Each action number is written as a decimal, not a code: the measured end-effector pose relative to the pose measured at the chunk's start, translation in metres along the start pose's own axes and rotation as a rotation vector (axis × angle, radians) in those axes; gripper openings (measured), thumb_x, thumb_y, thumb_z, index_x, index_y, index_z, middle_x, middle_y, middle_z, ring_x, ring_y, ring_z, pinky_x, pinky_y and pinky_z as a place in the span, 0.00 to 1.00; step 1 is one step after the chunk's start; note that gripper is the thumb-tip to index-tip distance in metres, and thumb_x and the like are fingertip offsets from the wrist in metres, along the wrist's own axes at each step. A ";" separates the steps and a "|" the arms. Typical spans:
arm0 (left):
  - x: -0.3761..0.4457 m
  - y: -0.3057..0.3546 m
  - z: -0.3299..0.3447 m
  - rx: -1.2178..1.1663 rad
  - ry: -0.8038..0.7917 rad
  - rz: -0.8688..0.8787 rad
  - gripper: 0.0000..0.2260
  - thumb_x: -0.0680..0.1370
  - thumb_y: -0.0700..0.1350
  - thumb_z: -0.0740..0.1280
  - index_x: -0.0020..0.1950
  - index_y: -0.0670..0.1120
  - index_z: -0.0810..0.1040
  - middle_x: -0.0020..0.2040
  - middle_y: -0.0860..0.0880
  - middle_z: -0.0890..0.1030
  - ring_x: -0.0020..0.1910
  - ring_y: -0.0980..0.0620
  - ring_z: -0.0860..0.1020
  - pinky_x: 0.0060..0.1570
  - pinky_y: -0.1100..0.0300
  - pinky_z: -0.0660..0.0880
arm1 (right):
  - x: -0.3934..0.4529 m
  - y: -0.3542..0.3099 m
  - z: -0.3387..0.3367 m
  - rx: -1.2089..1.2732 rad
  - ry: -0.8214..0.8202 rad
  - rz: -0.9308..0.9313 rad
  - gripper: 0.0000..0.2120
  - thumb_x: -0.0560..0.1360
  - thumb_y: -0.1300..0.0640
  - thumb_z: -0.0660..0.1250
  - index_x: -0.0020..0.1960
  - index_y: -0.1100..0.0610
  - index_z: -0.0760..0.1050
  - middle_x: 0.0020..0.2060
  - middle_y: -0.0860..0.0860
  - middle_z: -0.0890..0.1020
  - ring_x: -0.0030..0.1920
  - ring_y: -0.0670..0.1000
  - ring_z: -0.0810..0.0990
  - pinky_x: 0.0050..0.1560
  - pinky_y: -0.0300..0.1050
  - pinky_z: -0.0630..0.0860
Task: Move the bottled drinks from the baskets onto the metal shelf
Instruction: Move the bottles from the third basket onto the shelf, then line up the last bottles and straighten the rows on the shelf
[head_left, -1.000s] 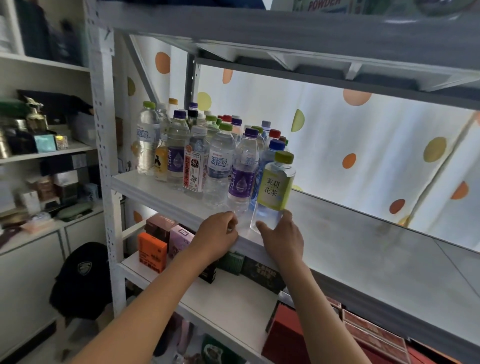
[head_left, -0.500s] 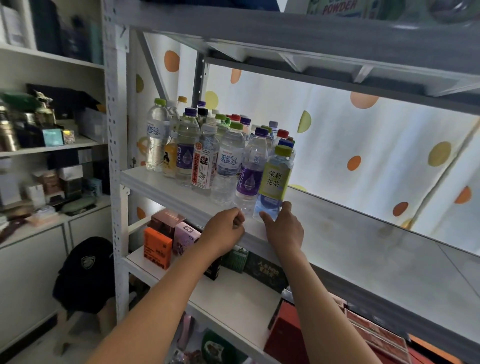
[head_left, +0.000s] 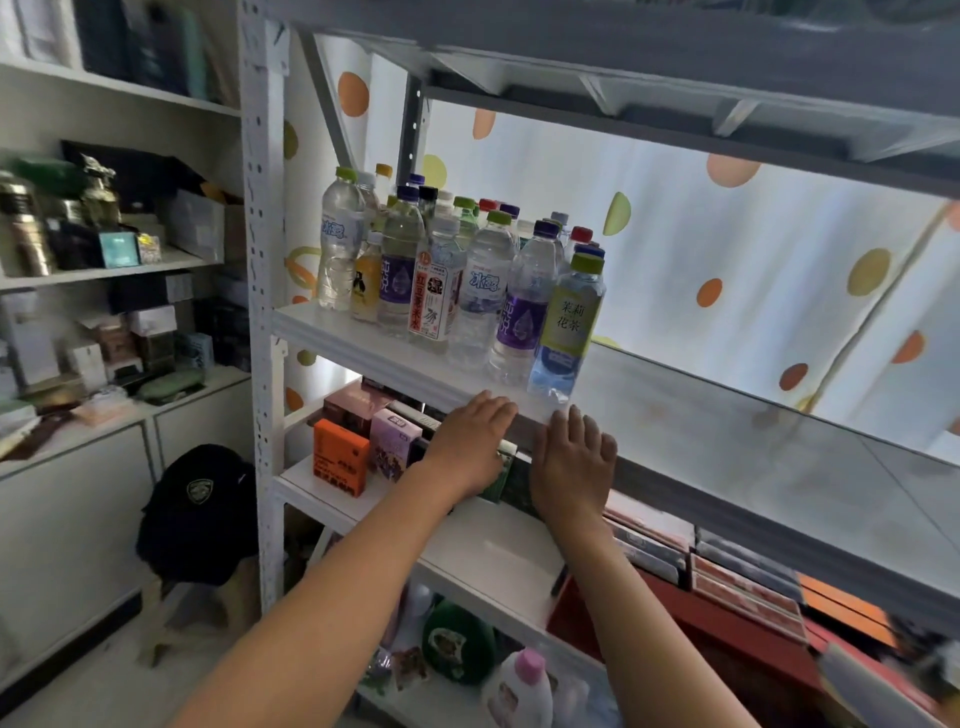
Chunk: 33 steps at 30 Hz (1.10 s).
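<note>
Nearest, two bare forearms reach up and away toward the metal shelf. Left hand lies palm down, fingers loosely curved, tips at the shelf's front lip, gripping nothing. Right hand just beside it, fingers straight and slightly spread, tips just below the same lip, also holding nothing. Just beyond the right fingertips stands a green-capped tea bottle, yellow-green label, upright at the near right end of the cluster, free of both hands. Left of it, touching or nearly so, a purple-labelled water bottle, then the rest of the bottled drinks packed upright in rows running back toward the left upright post. Right stretch of that shelf board is bare grey. Shelf below: an orange box and a pink box, both upright. Far behind, a white curtain with coloured dots, backlit. Low left, a dark cap on a stool.
</note>
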<state>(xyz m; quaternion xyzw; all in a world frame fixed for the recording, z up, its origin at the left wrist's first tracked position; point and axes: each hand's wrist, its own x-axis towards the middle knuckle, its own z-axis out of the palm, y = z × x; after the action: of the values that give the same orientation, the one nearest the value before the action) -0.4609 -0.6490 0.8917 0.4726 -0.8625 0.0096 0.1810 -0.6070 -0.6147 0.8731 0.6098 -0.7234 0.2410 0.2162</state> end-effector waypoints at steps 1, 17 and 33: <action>-0.001 0.001 0.002 0.032 0.000 -0.004 0.33 0.78 0.42 0.61 0.80 0.46 0.49 0.80 0.48 0.51 0.79 0.48 0.46 0.76 0.52 0.50 | -0.007 -0.001 0.000 0.002 -0.034 -0.002 0.23 0.85 0.50 0.51 0.75 0.60 0.67 0.74 0.59 0.69 0.75 0.59 0.65 0.74 0.57 0.56; -0.127 -0.041 0.058 -0.016 0.106 -0.394 0.28 0.80 0.47 0.59 0.79 0.43 0.55 0.79 0.44 0.56 0.79 0.47 0.50 0.76 0.48 0.51 | -0.102 -0.051 0.045 0.277 -0.425 -0.392 0.29 0.85 0.43 0.42 0.81 0.54 0.47 0.81 0.51 0.45 0.77 0.45 0.34 0.71 0.39 0.24; -0.272 -0.003 0.134 0.031 -0.093 -0.930 0.27 0.80 0.47 0.59 0.78 0.42 0.58 0.77 0.44 0.59 0.78 0.46 0.53 0.74 0.48 0.54 | -0.240 -0.060 0.116 0.640 -0.839 -0.716 0.29 0.85 0.43 0.46 0.81 0.56 0.49 0.81 0.53 0.52 0.80 0.48 0.46 0.69 0.32 0.28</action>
<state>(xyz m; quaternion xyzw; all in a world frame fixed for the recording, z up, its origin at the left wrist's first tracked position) -0.3665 -0.4552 0.6784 0.8115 -0.5661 -0.0810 0.1200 -0.5110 -0.5068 0.6410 0.8907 -0.3902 0.0986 -0.2113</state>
